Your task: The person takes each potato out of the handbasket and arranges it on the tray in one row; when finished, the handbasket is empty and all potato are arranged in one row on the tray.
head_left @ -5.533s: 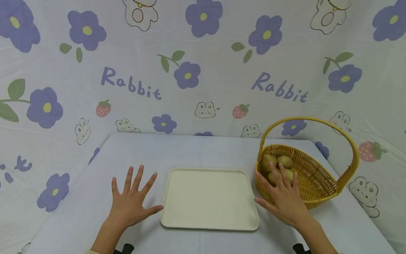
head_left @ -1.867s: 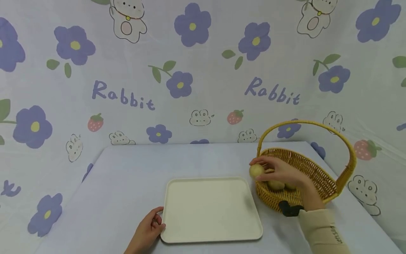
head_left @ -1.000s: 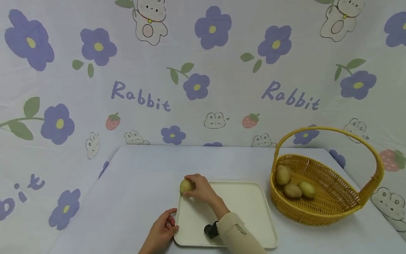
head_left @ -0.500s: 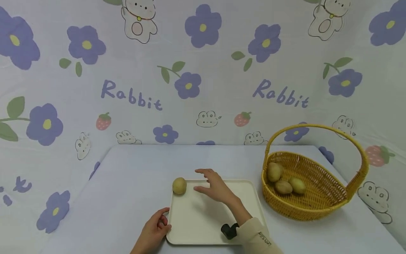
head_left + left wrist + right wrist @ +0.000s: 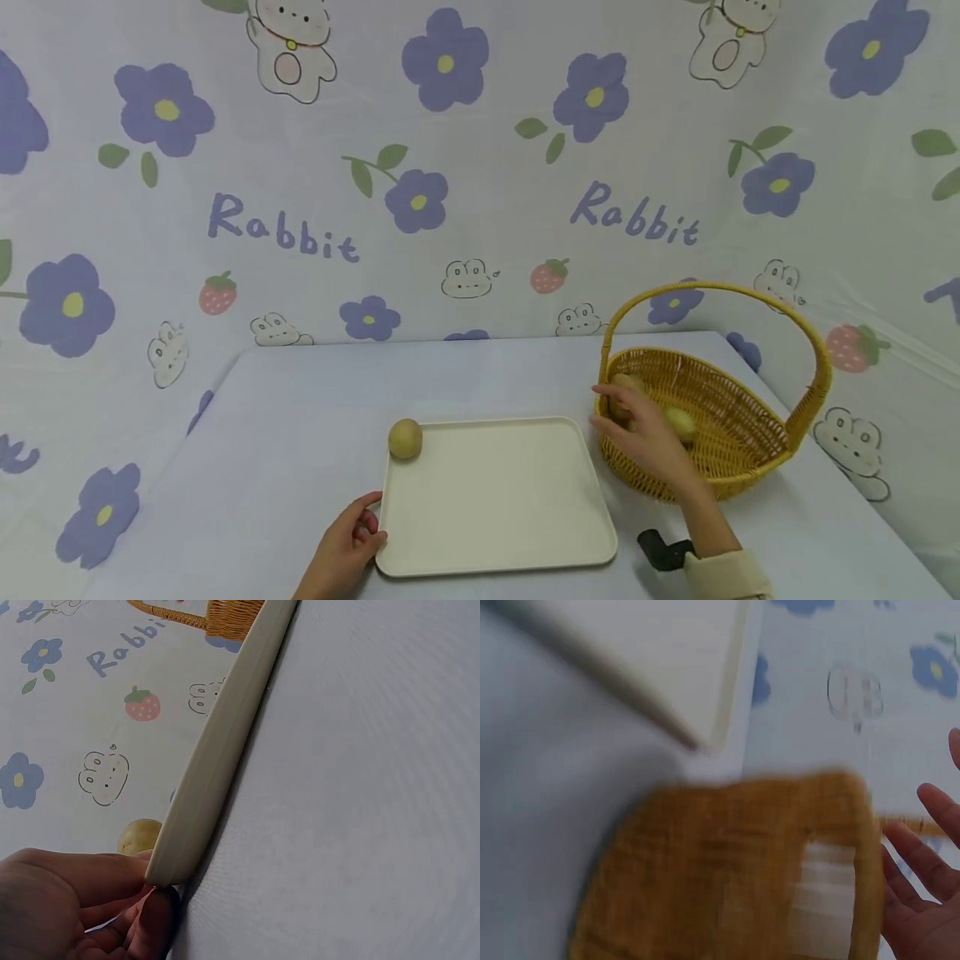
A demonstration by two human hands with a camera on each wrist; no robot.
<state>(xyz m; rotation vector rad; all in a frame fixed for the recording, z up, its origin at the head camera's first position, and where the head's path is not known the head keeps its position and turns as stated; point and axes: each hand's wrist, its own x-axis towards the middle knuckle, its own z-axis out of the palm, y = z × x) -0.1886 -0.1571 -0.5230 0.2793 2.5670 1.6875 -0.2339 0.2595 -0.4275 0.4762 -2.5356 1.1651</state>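
Observation:
My left hand (image 5: 342, 546) grips the left edge of a cream rectangular tray (image 5: 495, 500); in the left wrist view its fingers (image 5: 112, 879) pinch the tray's rim. A round potato (image 5: 405, 439) sits in the tray's far left corner. Over the left side of a wicker basket (image 5: 731, 458), my right hand (image 5: 648, 437) is spread with thumb and fingers apart, nothing between them. Inside that basket are a potato (image 5: 628, 383) partly covered by the hand and a paler one (image 5: 681, 423). The right wrist view, blurred, has the spread fingers (image 5: 922, 855) at the basket's rim.
The basket's tall arched handle (image 5: 720, 286) rises above the right side of the table. White cloth covers the table (image 5: 315, 417), and a flower-and-rabbit printed curtain (image 5: 480, 225) hangs behind it. A black wrist camera mount (image 5: 663, 550) sits below my right hand.
My right hand carried a potato from the basket to the tray's far left corner, let go of it, and moved back right over the basket. My left hand took hold of the tray's edge.

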